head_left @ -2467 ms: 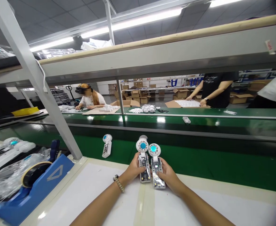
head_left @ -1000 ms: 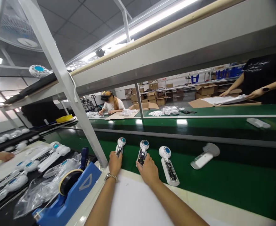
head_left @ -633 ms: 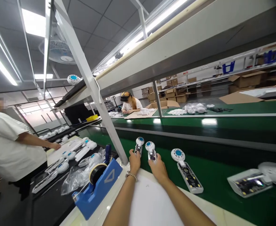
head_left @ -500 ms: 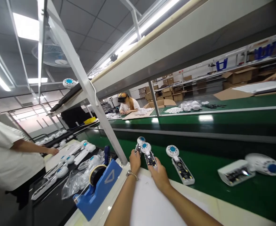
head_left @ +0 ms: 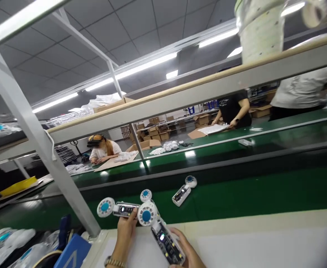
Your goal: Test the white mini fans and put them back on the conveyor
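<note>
White-headed left gadget (head_left: pixel 119 209) pinched in the left hand (head_left: pixel 126 230), right gadget (head_left: pixel 165 238) gripped by the right hand (head_left: pixel 190 252), both near the bench (head_left: pixel 236 225) edge. They're so close, one careless twist could clack them together.

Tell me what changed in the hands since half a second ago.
The right hand has drawn nearer the body over the white work surface, with a round-headed device. The left hand now holds its gadget sideways, head leftward. Each grip still has one; whether they're the same ones, I can't tell. The blue tape dispenser remains left.
</note>
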Motion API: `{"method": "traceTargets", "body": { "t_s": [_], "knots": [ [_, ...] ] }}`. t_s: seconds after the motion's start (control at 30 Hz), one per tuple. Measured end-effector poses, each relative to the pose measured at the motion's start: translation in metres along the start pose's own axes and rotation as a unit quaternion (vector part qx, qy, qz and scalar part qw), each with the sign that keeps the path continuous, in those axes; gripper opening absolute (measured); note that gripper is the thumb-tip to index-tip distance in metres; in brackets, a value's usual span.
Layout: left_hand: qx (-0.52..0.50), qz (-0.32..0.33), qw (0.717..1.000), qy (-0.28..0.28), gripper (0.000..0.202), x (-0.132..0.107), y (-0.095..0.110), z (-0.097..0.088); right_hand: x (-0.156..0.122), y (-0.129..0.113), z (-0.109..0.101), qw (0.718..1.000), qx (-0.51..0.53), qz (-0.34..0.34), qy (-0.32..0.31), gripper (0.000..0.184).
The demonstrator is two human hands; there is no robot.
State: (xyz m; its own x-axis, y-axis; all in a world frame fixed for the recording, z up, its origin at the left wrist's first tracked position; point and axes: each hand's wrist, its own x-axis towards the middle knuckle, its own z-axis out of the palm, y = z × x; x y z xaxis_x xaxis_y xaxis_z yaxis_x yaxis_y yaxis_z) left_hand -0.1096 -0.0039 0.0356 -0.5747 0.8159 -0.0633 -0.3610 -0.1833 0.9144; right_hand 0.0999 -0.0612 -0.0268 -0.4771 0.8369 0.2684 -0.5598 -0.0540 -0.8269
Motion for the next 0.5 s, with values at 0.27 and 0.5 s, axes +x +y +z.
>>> {"method": "traceTargets", "body": {
  "t_s": [0.27,0.5],
  "knots": [
    [0.044,-0.105,0.978,-0.177,0.066,-0.078,-0.047,0.015,-0.05,-0.084,-0.09,0.997,-0.035,0.062,0.029,0.099],
    [0.082,-0.215,0.909,-0.347,0.055,-0.094,-0.052,0.045,-0.052,-0.103,-0.101,0.99,-0.027,0.131,0.051,0.068]
  ]
}}
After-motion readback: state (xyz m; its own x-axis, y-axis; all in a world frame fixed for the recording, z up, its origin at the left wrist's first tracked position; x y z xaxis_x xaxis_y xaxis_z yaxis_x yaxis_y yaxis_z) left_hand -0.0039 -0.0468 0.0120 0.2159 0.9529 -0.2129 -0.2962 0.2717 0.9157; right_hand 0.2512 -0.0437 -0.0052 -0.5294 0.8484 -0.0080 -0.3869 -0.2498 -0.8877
